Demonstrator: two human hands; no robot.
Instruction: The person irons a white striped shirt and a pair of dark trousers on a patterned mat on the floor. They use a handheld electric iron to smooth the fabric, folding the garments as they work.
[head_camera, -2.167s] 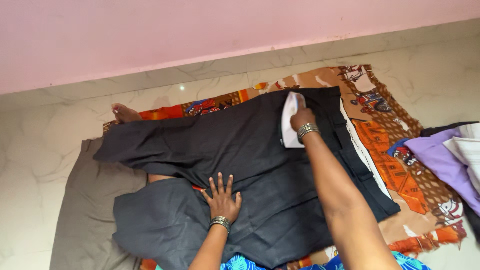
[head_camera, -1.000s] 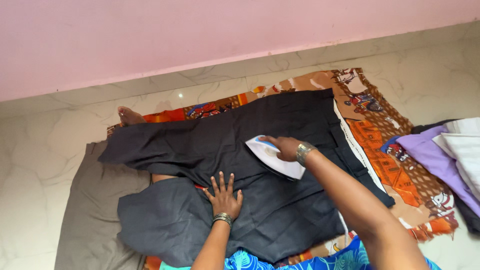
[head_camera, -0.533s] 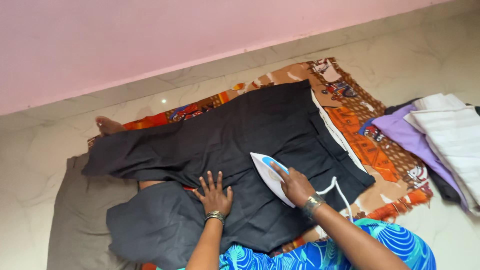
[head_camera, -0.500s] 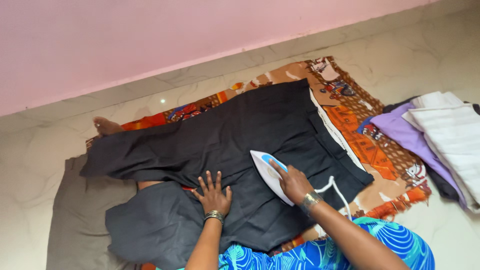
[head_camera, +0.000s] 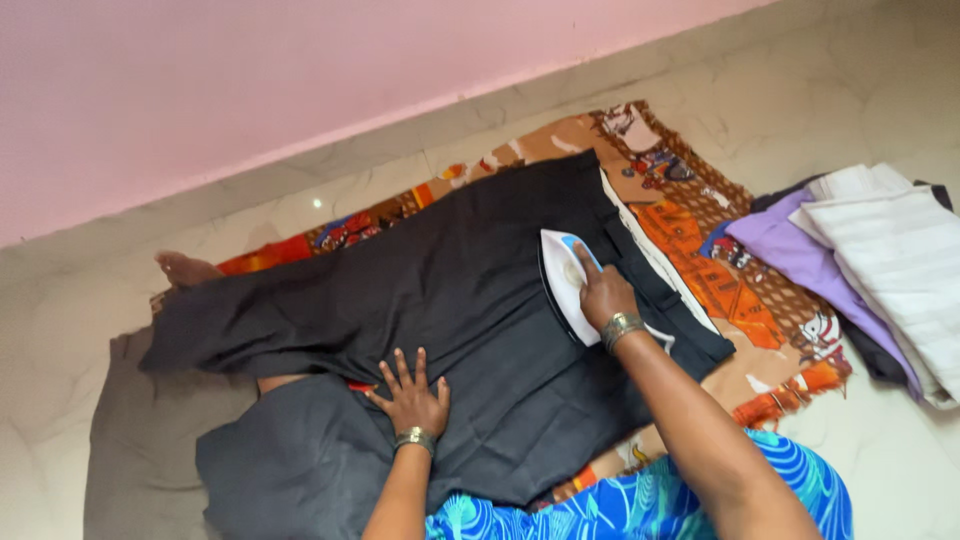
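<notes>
My right hand (head_camera: 603, 296) grips the white-and-blue iron (head_camera: 566, 282), fingers wrapped; my left hand (head_camera: 411, 396), fingers spread, presses the black trousers (head_camera: 440, 290).

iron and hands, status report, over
Right hand gripping white and blue iron on black trousers. Left hand flat, open, pressing trousers. A bare foot shows past the trouser leg end.

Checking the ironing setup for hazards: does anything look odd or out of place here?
Yes: a bare foot pokes out from under the black trousers, so the trousers lie over a leg while the right hand runs the iron.
</notes>
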